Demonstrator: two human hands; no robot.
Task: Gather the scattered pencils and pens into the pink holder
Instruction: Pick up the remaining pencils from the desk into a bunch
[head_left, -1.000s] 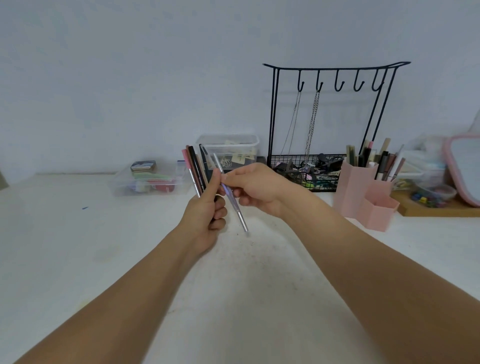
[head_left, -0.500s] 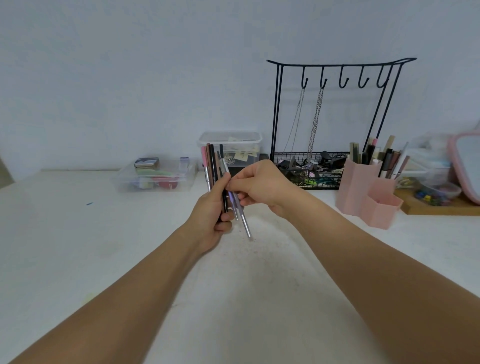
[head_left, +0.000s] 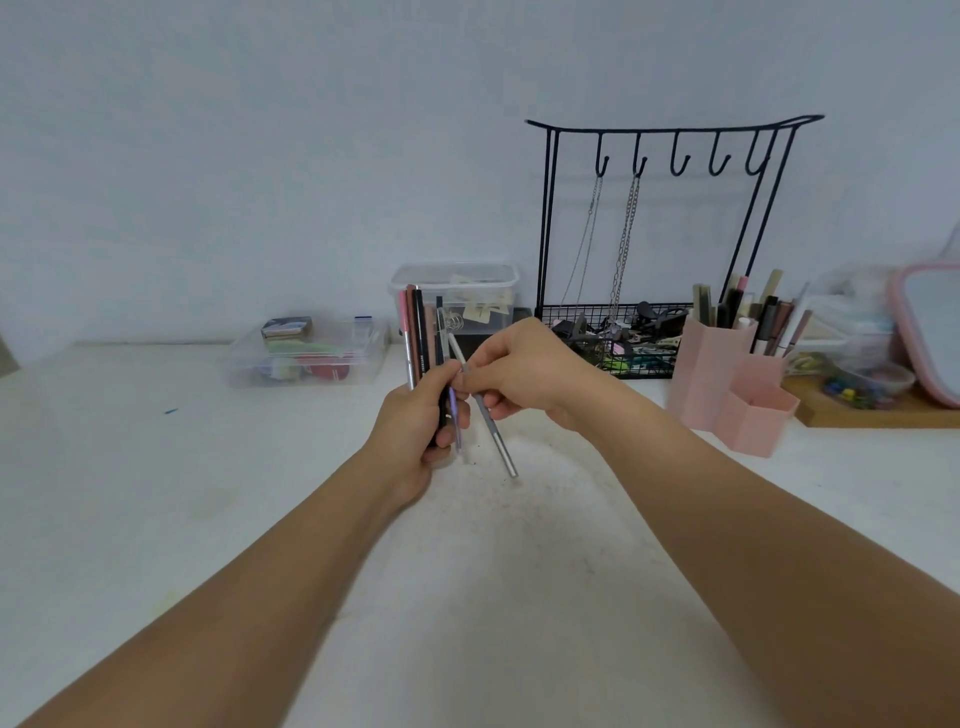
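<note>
My left hand (head_left: 423, 431) grips an upright bundle of pens and pencils (head_left: 418, 332), pink, brown and black, above the middle of the white table. My right hand (head_left: 524, 371) pinches a slanted silver-grey pen (head_left: 493, 434) right beside the bundle, its lower tip pointing down to the right. The pink holder (head_left: 727, 384), made of hexagonal cups, stands on the table to the right of both hands. Several pens and pencils stick out of its tall back cup; the low front cup looks empty.
A black wire rack (head_left: 670, 218) with hooks, chains and a cluttered basket stands behind the holder. Clear plastic boxes (head_left: 306, 358) sit at the back left and centre. A wooden tray (head_left: 878, 410) and a pink-framed mirror (head_left: 930, 327) are at the far right.
The bundle in my left hand has turned more upright. My right hand has tilted the silver-grey pen and pulled it slightly apart from the bundle. The view shifted a little.
</note>
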